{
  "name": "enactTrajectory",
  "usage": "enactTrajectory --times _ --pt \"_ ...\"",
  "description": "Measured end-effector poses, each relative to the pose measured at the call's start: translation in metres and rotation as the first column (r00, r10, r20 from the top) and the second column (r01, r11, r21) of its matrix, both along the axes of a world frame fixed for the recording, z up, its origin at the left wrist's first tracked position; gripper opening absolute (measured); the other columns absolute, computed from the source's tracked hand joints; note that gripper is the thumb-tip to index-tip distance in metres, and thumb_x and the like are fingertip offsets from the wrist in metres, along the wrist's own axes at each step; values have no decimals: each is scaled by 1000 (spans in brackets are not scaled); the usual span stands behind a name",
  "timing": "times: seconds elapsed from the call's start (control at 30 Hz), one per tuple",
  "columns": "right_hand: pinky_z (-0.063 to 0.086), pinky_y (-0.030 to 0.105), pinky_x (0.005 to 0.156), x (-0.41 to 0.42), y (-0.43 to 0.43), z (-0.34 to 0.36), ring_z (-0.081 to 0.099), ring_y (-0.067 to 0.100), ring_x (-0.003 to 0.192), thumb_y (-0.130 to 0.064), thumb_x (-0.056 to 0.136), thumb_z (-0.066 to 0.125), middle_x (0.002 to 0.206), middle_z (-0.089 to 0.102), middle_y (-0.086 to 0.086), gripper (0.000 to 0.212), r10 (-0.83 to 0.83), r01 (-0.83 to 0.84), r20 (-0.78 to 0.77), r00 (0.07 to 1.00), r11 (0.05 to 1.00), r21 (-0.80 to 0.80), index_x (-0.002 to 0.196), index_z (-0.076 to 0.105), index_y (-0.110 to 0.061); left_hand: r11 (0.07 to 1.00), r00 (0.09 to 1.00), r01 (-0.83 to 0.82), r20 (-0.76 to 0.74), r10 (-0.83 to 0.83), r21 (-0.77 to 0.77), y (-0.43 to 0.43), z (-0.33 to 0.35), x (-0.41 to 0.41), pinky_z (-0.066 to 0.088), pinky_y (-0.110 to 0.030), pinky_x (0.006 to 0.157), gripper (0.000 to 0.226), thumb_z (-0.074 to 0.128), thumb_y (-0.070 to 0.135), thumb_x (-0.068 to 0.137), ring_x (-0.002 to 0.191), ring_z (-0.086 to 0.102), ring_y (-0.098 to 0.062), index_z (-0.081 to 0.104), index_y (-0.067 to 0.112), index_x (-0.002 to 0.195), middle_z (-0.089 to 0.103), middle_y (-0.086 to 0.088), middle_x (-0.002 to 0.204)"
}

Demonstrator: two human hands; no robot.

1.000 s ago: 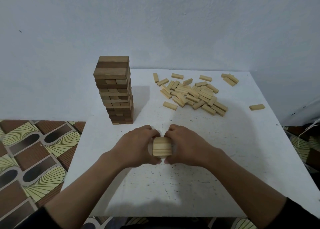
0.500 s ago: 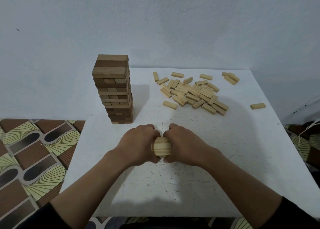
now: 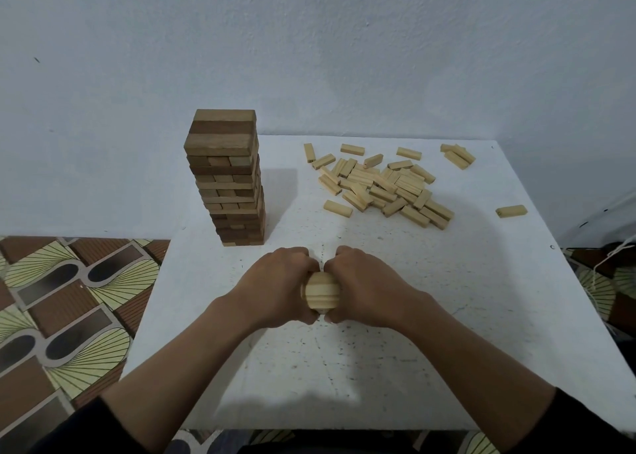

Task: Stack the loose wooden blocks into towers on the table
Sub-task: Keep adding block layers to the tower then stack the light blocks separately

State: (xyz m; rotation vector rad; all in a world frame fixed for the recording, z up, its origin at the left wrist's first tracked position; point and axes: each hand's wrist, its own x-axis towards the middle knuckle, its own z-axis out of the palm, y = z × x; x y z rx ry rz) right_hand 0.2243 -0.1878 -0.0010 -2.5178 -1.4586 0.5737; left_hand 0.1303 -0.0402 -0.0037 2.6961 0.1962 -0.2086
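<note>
- Head view: the left hand (image 3: 275, 286) and the right hand (image 3: 364, 286) met at the near middle of the white desk (image 3: 447, 333). Each had its fingers curled round one side of a small bundle of pale blocks (image 3: 321, 290), so neither hand was free.
- Only the near face of that bundle showed, as a few layered edges between the two hands. I could not tell whether its underside rested on the desk or hung just above it.
- The step in hand looked like squaring these few blocks into the base of a new tower. It would go best with even pressure from both sides, so that the layers sat flush before either hand let go.
- The hands should probably ease off together and straight outward, since a one-sided release could skew the layers.
- The dark wooden tower (image 3: 227, 178) stood near, behind the left hand, and it was tall and a little uneven in its rows. That wrist would need to stay low and clear of it.
- The heap of loose pale blocks (image 3: 382, 185) lay at the far right of the desk, well apart from the hands, with one stray block (image 3: 511, 211) nearer the right edge. Most of the task therefore seemed to lie ahead.
</note>
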Motion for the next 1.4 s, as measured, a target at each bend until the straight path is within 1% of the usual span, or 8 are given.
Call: enactTrajectory --times 0.4,0.63,0.77,0.9,1.07,1.13,1.23,1.4 --pt "47 28 66 -5 -9 -9 52 12 79 -40 69 84 99 53 -3 49 -75 76 -22 997 994 72 108 63 -20 1000 1000 15 8 -15 -7 1 -2 -3 53 -34 77 55 89 40 62 87 57 -11 70 30 113 62 10 101" --pt "45 30 96 -10 -27 -22 41 8 114 -51 75 80 132 43 -8 94 -139 166 -158 978 971 171 151 34 -21 999 1000 4 14 -3 -48 5 -8 -7 52 -32 81 65 88 43 62 95 56 -9 63 30 121 60 12 108" --pt "29 25 115 -28 -54 -32 24 -2 136 -63 90 59 152 25 -22 83 -232 324 -343 910 915 241 157 22 -30 984 994 -69 76 82 -162 7 -17 -29 46 -26 99 94 86 52 69 116 45 -3 41 27 148 50 17 131" --pt "-2 22 115 -46 -63 -42 -12 -3 148 -65 98 28 152 -5 -40 67 -279 400 -440 854 892 210 157 2 -45 944 968 -195 100 228 -267 -8 -21 -57 33 -21 112 88 72 56 84 133 29 7 27 31 156 29 28 148" --pt "4 28 123 -59 -60 -42 1 -6 150 -62 98 25 155 10 -38 60 -296 564 -640 709 783 263 155 12 -48 518 836 -304 37 547 -800 -35 -22 -76 34 1 100 58 52 53 100 126 42 23 45 24 149 50 27 143" --pt "6 26 124 -66 -57 -40 5 -8 149 -57 100 27 160 11 -32 59 -277 574 -678 681 776 260 155 12 -45 341 804 -314 -57 592 -886 -43 -24 -76 36 -6 105 48 46 45 103 125 44 21 47 24 147 54 25 140" --pt "3 15 121 -75 -51 -36 2 -16 145 -45 105 27 162 3 -27 54 -246 553 -688 682 790 265 154 4 -40 293 807 -311 -88 584 -904 -49 -32 -74 26 -35 123 51 48 67 94 138 40 9 53 45 139 51 28 145" --pt "2 13 120 -78 -48 -36 1 -13 147 -33 109 30 162 2 -26 55 -277 556 -676 683 797 236 157 3 -35 190 782 -290 -117 613 -938 -56 -32 -71 25 -38 124 65 50 73 87 139 42 4 53 38 142 53 23 145"
